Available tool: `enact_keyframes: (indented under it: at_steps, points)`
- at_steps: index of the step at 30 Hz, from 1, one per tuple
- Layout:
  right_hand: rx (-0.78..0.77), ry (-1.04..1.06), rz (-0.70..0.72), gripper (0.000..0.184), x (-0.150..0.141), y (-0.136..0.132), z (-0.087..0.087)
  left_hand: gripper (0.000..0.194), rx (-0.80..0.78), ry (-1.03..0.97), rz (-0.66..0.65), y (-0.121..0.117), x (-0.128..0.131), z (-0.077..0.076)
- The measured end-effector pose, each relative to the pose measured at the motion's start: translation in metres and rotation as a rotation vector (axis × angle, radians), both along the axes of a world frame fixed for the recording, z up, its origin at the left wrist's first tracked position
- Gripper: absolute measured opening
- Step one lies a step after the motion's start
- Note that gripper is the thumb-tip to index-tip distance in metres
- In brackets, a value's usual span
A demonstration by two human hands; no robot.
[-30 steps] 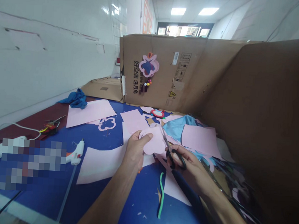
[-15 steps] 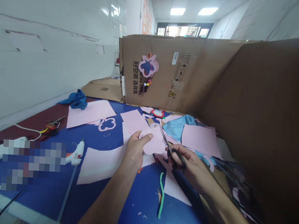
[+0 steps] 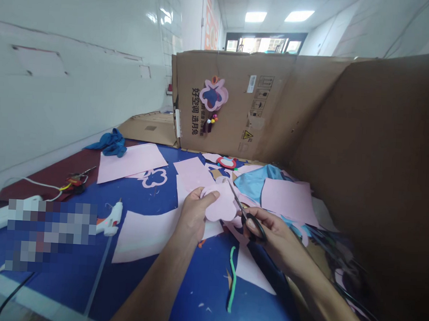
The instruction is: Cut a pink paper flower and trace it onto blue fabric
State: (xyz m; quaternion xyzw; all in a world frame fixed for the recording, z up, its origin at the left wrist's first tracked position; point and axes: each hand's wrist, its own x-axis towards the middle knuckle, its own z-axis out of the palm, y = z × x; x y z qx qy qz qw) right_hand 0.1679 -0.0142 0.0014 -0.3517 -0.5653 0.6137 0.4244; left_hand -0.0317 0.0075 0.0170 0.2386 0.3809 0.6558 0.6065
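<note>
Here, centre of the frame, the left hand (image 3: 194,210) pinches a scalloped pink paper (image 3: 222,207), thumb flat on the near face, the other fingers largely hidden behind it. Just to the right, the right hand (image 3: 266,226) has the scissors (image 3: 238,199) gripped by their black handles. And look at the line of them: long axis on a steep diagonal, handles at lower right, tips aimed at upper left, running along the right edge of the paper. Whether the blades are parted, or the tips touch the paper, is hard to make out. The paper shows its broad face to the camera, rounded lobes along the right and bottom, its left end covered by the thumb.

Below centre, a green pipe cleaner (image 3: 233,280) lies nearly upright in the frame on the blue tabletop (image 3: 199,290). Over at left, a glue gun (image 3: 113,219) disappears into a pixelated patch. Both forearms are cut off by the bottom edge, and the clutter at lower right sinks into shadow.
</note>
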Motion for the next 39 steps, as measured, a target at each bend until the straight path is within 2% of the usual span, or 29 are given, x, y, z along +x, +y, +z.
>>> enact_keyframes:
  at_steps: [7,13,21,30,39]
  points:
    - [-0.010,-0.112,-0.010,0.042,0.0043,-0.0002,0.0077,0.043,0.030,0.016,-0.024,0.0001,-0.0025,-0.0018]
    - [-0.014,-0.145,-0.003,0.043,0.0076,0.0005,0.0037,0.045,0.014,0.017,-0.005,-0.0001,-0.0030,-0.0013]
    - [-0.002,-0.099,0.011,0.041,0.0051,0.0005,0.0039,0.058,-0.020,-0.004,-0.010,-0.0023,0.0017,-0.0001]
    - [-0.003,-0.081,-0.001,0.044,0.0030,-0.0029,0.0079,0.057,-0.018,0.033,-0.009,-0.0026,0.0039,-0.0007]
    - [0.012,-0.087,0.008,0.040,0.0055,0.0003,0.0033,0.054,0.007,0.037,-0.018,-0.0025,0.0045,-0.0025]
